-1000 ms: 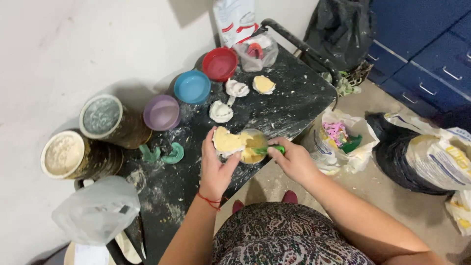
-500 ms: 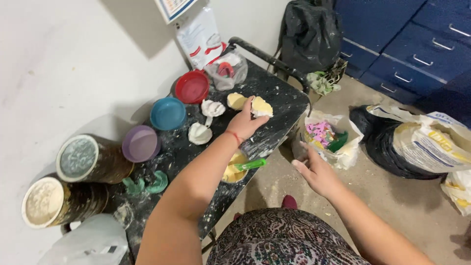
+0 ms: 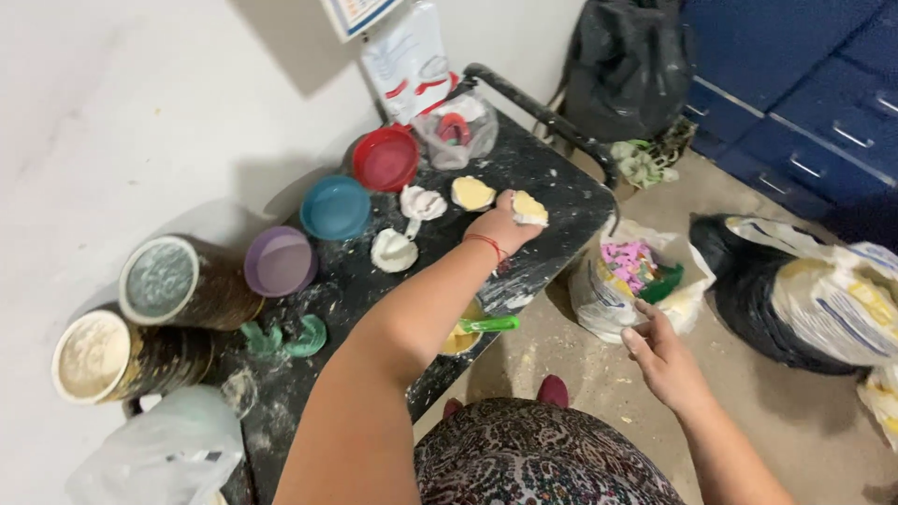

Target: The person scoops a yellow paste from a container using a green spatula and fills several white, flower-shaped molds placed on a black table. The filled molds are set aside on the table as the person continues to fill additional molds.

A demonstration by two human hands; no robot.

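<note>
Left hand (image 3: 500, 224) closed around a yellow cast (image 3: 529, 208), held at the far end of the black surface (image 3: 561, 178), beside another yellow cast (image 3: 471, 193). Right hand (image 3: 664, 360) open, empty, over the floor. Risk: cast near the edge could slip off, chip.

Bowls (image 3: 335, 207), tins (image 3: 178, 281) and moulds (image 3: 421, 202) crowd my table's (image 3: 552, 187) wall side; I see bare tabletop only along its near edge.

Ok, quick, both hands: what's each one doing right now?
Left hand: closed on a pale yellow moulded piece over the black table.
Right hand: open, holding nothing.
</note>
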